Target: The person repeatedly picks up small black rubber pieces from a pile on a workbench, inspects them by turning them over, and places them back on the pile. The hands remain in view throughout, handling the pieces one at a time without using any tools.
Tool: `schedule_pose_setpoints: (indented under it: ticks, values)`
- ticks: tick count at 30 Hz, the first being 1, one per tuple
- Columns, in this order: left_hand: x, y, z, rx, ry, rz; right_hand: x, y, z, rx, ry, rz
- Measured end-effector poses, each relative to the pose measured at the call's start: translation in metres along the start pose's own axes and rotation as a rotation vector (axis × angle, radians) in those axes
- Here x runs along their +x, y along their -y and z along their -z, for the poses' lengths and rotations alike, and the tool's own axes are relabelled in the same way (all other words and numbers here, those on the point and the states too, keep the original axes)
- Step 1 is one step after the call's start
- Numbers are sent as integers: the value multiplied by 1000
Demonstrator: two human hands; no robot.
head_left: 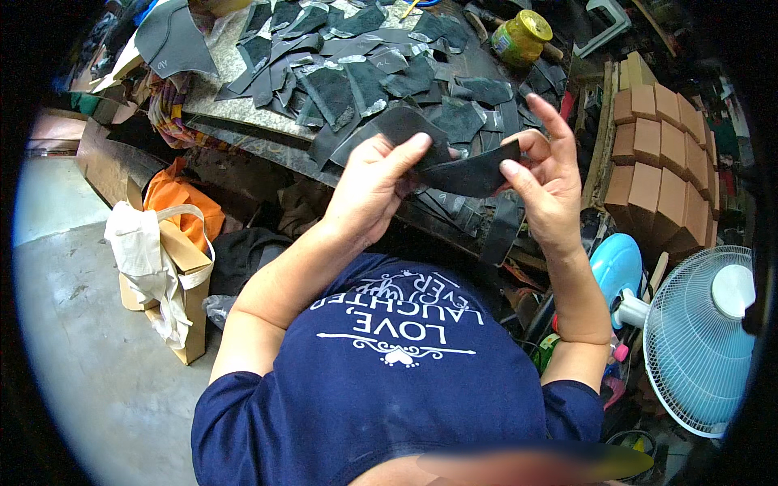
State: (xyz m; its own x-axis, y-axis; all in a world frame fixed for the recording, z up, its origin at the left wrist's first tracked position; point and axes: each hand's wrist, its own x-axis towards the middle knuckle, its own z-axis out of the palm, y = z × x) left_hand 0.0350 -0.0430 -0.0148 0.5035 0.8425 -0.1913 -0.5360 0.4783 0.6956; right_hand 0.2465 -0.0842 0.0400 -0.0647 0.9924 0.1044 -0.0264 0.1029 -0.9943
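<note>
Between my two hands, above the table's near edge, a curved black leather piece (466, 175) is held up. My left hand (375, 185) pinches it with the thumb on top, and its far part bends up behind the thumb. The thumb and index finger of my right hand (545, 182) grip the other end; the remaining fingers are raised. Whether this is one folded piece or two overlapping pieces, I cannot tell. Many cut black leather pieces (328, 91) lie scattered in layers just beyond my hands, some with pale marks along their edges.
A yellow-lidded jar (521, 38) stands at the table's far right. Brown boxes (658, 162) are stacked to the right, above a blue-and-white fan (701, 340). On the floor at left sits a cardboard box (192, 324) with a white cloth bag (146, 247), beside an orange bag (185, 198).
</note>
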Motion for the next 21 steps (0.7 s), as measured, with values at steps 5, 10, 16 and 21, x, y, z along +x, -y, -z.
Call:
schedule_pose_setpoints:
  ticks: [5,10,16,21]
  values:
    - [-4,-15,19,-32,-225,-186,23,-7,34,-314,-250,233]
    - [-29,-18,33,30,-150,-222,87,-31,78,-425,-319,272]
    - [-46,-16,38,103,-194,-168,114,-57,75,-166,-180,188]
    - [-44,-15,38,170,-136,-137,132,-68,80,-171,-190,126]
